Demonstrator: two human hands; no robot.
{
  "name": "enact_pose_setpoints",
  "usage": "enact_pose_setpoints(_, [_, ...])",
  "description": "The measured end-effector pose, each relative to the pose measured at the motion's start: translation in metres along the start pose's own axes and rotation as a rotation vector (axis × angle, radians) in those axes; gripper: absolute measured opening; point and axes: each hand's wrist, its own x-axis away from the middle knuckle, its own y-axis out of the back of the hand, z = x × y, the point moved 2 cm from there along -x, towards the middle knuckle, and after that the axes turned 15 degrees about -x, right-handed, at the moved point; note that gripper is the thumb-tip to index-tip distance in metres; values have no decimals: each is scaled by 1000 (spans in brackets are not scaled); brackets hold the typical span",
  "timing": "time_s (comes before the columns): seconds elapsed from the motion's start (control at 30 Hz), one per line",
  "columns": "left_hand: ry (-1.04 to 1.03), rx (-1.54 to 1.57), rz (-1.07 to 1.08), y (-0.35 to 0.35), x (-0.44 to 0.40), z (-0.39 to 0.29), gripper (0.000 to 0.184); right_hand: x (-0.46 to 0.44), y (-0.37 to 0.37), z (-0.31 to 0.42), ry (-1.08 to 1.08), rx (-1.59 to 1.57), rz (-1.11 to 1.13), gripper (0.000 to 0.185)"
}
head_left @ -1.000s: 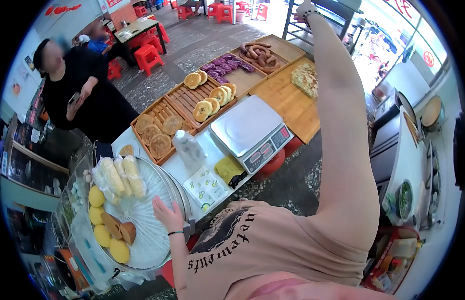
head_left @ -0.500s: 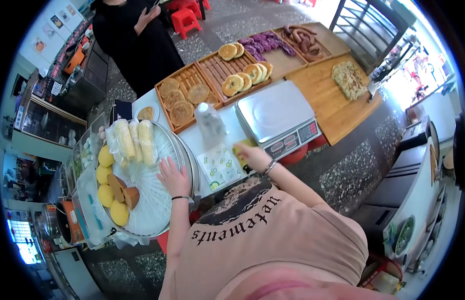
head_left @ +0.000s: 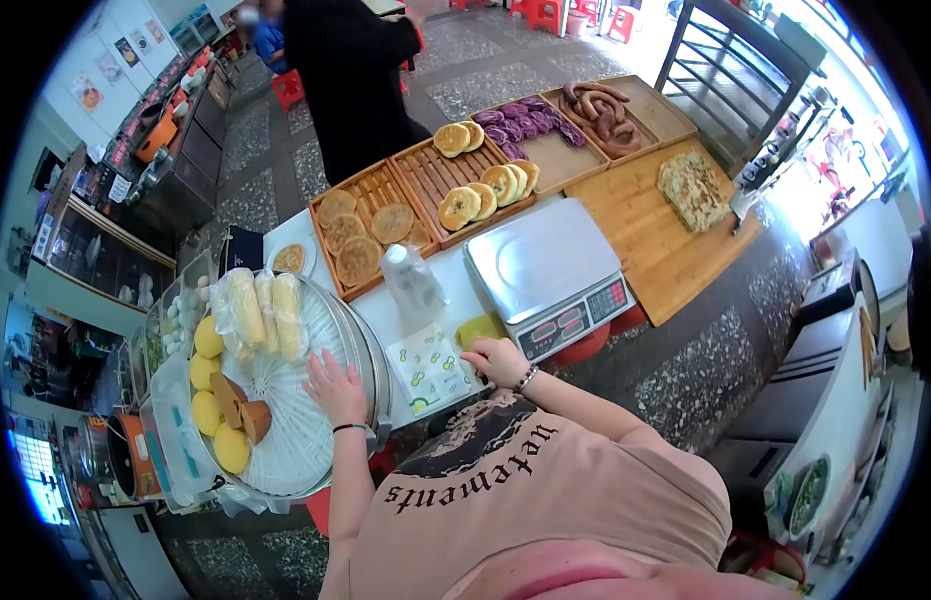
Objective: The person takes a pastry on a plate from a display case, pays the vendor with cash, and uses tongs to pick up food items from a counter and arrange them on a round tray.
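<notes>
Grip, right hand [head_left: 497, 362]: fingers curled together, palm down, at the lower edge of a yellow-green cloth [head_left: 480, 328]; whether they clamp anything cannot be told.
Grip, left hand [head_left: 335, 388]: fingers spread apart, nothing in them, over the near side of a round steamer [head_left: 379, 365]; contact is unclear.
Steamer: pleated white liner; four round yellow buns [head_left: 207, 412] along its left side, two brown buns [head_left: 255, 420] beside them, bagged corn cobs [head_left: 260, 315] at the far side.
Patterned sheet [head_left: 425, 375]: green-printed, flat on the white table, between steamer and cloth.
Plastic bottle [head_left: 413, 285]: upright just behind the sheet.
Digital scale [head_left: 543, 262]: bare metal pan, next to the cloth.
Cutting board [head_left: 625, 230]: wooden, beyond the scale, bearing a piled flatbread [head_left: 693, 190].
Wooden trays: browned flat cakes [head_left: 358, 262], thicker golden cakes [head_left: 458, 208], purple pieces [head_left: 530, 125], curved brown sausages [head_left: 603, 118].
Across the trays: a person in black [head_left: 350, 80].
Farthest: red stools [head_left: 545, 14].
</notes>
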Motion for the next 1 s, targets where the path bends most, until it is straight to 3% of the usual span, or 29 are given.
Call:
enact_pose_setpoints(0.03, [3,2,-5,0,-1,0,60,0,3,3,6,3,0,31])
enact_pose_setpoints(0.1, [6,-8,1,-1,1,1,61,5,5,0,-206,-116,-24,29])
enact_pose_setpoints(0.23, [23,-27,11,-2,2,1,61,10,3,-19,-224,-191,-28,23])
enact_pose_setpoints(0.43, [75,12,41,4,2,0,62,14,7,-41,-95,-125,16,47])
enact_pose_setpoints(0.5, [110,22,6,7,2,-1,61,16,6,-39,185,41,-113,61])
enact_pose_setpoints(0.53, [107,24,6,7,2,-2,61,18,7,-41,183,43,-115,61])
enact_pose_setpoints(0.63, [126,26,4,7,2,-2,62,22,6,-43,155,-29,-20,58])
enact_pose_setpoints(0.7, [132,23,-20,5,3,-1,63,25,3,-46,31,-31,58,45])
enact_pose_setpoints(0.73, [128,26,-21,4,3,-1,63,29,0,-45,89,-21,-13,26])
enact_pose_setpoints(0.83, [129,42,-17,-1,3,2,65,30,-6,-60,150,64,86,13])
enact_pose_setpoints(1.0, [146,48,-33,-6,5,2,65,31,-3,-48,147,162,171,8])
